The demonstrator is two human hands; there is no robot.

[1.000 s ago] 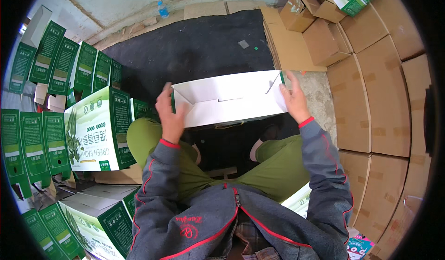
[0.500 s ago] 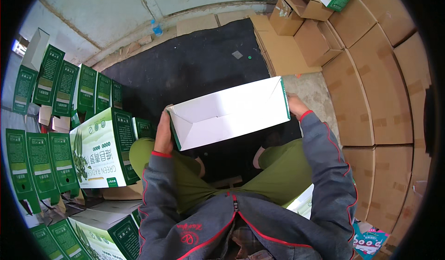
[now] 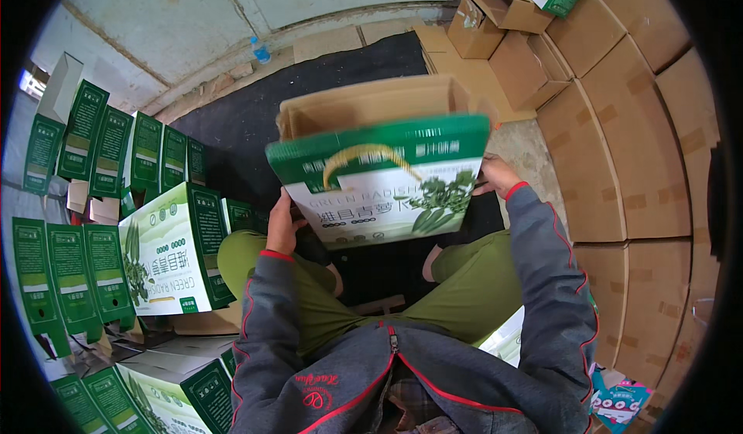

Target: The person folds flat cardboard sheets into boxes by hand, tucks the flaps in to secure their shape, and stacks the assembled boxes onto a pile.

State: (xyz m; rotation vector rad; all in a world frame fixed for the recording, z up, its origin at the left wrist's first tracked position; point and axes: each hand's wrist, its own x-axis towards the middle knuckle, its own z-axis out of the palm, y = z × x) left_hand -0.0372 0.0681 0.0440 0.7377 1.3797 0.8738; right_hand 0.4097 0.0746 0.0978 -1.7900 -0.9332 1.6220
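Observation:
In front of me, above my knees, is a green-and-white carton box [image 3: 387,202] printed with vegetables. A yellow rope handle [image 3: 368,155] loops across its green upper front. The brown inside shows through its open top, and the box is slightly blurred. My left hand [image 3: 283,227] grips its lower left side, the thumb along the edge. On the right side my right hand [image 3: 498,175] holds the edge, with some fingers hidden behind the box.
Rows of similar green-and-white boxes [image 3: 166,248] stand at my left. Brown cardboard cartons [image 3: 642,140] are stacked high on the right. Open cartons [image 3: 526,63] lie at the far right beside a black floor mat [image 3: 240,117]. A blue bottle [image 3: 260,49] stands by the wall.
The box has been turned: its plain white face pointed up before, and now its printed front faces me with the open top uppermost. Both hands still hold its sides.

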